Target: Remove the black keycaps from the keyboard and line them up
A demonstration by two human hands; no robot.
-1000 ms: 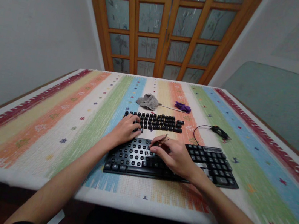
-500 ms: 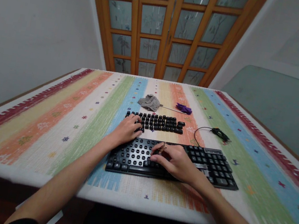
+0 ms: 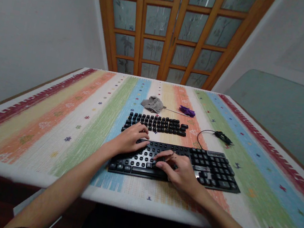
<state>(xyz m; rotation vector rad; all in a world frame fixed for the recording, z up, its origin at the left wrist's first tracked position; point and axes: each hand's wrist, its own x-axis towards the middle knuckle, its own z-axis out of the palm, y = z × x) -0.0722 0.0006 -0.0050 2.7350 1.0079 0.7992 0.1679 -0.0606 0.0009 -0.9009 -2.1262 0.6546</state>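
A black keyboard (image 3: pixel 148 172) lies before me, many of its letter keys bare of caps, with the space bar and number pad in place. My left hand (image 3: pixel 131 140) hovers over its upper left part, thumb and fingers curled close; whatever is between the tips is too small to make out. Over the middle of the keyboard, my right hand (image 3: pixel 179 169) has thumb and index finger drawn together at a key spot. A thin brownish thing shows at its fingers, its kind unclear. Loose black keycaps (image 3: pixel 164 126) lie in rows just beyond the keyboard.
Behind the keycaps lie a grey cloth (image 3: pixel 153 104), a thin rod (image 3: pixel 174 112) and a purple cloth (image 3: pixel 187 111). The keyboard's bundled cable (image 3: pixel 223 137) rests at the right. A striped tablecloth (image 3: pixel 77 144) covers the table. Wooden glazed doors (image 3: pixel 173 39) stand beyond.
My left hand has come away from the loose keycaps, toward me and to the right, over the keyboard. My right hand has shifted slightly right and stays at the middle keys.
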